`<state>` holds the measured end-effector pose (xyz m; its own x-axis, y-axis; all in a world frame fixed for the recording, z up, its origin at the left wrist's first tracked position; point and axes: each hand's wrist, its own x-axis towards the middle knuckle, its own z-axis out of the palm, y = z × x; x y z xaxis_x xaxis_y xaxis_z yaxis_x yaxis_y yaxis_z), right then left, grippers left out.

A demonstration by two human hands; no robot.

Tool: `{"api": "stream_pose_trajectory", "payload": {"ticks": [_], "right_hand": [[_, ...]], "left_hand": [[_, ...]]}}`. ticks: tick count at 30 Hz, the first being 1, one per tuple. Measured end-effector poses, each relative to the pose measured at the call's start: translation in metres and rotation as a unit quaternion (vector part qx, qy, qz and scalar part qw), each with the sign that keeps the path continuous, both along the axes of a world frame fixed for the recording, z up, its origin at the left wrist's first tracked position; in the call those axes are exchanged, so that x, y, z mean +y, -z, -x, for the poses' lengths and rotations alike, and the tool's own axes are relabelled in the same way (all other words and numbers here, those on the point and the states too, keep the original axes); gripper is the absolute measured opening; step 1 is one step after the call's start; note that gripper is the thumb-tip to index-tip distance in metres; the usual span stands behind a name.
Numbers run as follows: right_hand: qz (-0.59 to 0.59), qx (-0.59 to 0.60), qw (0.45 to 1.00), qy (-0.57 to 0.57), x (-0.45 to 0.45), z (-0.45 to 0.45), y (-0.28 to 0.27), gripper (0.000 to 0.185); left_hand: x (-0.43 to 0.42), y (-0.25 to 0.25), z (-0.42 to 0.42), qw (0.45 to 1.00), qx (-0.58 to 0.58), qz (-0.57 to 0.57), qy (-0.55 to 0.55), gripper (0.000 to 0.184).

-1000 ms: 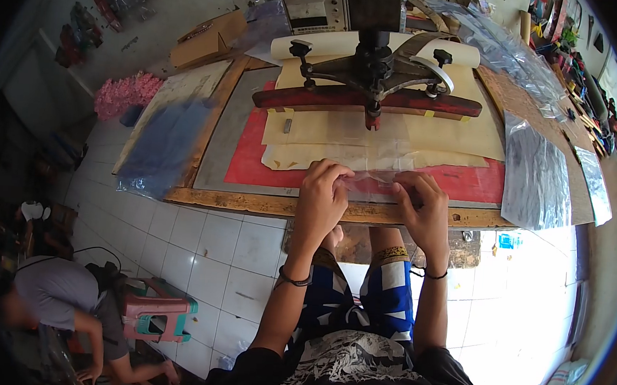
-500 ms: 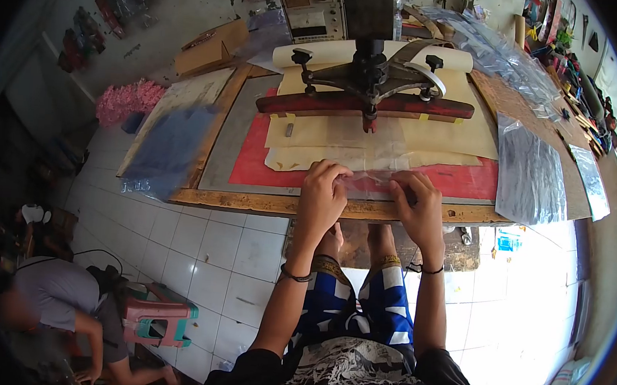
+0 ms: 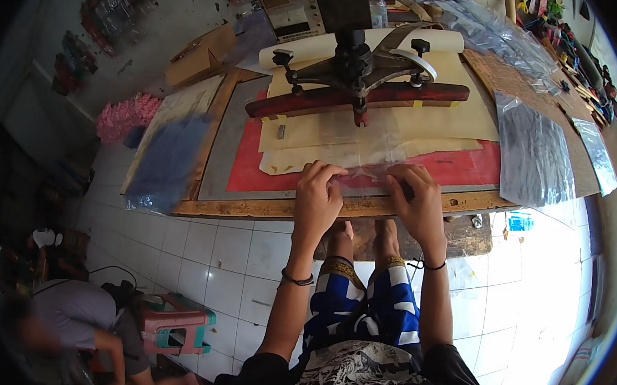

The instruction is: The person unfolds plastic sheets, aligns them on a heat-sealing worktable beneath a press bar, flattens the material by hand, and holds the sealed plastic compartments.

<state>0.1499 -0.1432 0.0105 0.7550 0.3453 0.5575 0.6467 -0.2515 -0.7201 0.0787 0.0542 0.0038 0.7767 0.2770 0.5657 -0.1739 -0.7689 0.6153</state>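
Note:
A clear plastic sheet lies over cream paper and a red mat. At its near edge, my left hand pinches the left corner between thumb and fingers. My right hand grips the same edge farther right, fingers bent. Both hands are just above the table's wooden front edge. Beyond them, a dark red press bar spans the paper under a black metal bracket. A small metal piece rests on the paper at the left.
Blue-tinted plastic sheets hang over the table's left side. Stacked clear sheets lie at the right. A cardboard box stands behind left. Another person bends beside a stool at the lower left.
The whole view has tilted and shifted slightly. My hands keep their hold on the plastic's near edge, with little visible movement relative to the table.

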Motion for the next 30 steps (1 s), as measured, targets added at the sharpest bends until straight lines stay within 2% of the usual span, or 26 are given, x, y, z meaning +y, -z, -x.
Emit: {"api": "stream_pose_trajectory", "payload": {"ticks": [30], "right_hand": [[0.006, -0.044, 0.999, -0.011, -0.0017, -0.0021, -0.0011, 0.012]], "left_hand": [[0.0002, -0.001, 0.0004, 1.0, 0.013, -0.028, -0.006, 0.031]]}}
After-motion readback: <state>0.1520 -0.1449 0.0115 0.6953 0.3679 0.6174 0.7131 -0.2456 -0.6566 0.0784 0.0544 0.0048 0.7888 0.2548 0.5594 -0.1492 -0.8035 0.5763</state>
